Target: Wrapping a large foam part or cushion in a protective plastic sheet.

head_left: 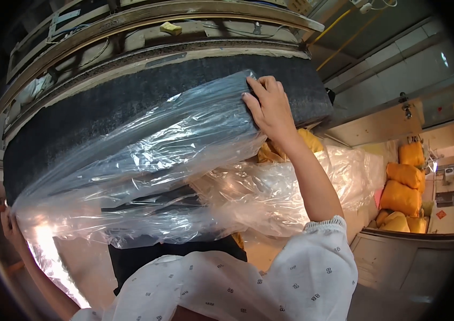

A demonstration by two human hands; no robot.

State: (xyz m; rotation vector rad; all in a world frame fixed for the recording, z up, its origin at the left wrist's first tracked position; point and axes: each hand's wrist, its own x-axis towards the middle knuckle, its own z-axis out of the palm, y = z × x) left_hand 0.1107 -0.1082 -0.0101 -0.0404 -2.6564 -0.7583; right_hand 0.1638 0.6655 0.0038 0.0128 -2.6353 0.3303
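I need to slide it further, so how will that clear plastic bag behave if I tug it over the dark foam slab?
The bag is probably floppy and light: it crumples and sags in loose folds. Its glossy film looks slippery, so the right hand may lose its pinch. It seems thin, and could stretch or tear where it drags on the slab.

The person holds a large clear plastic bag (146, 160) over a thick dark grey slab (130, 101) that looks like foam or felt. The right hand (267, 107) grips the far right corner of the slab, with the fingers curled over its edge through the plastic. The left hand (8, 227) holds the plastic at the near left end. To the right, well apart, yellow sacks (406, 184) are piled near a wall. Behind the slab runs a long wooden frame (146, 24).
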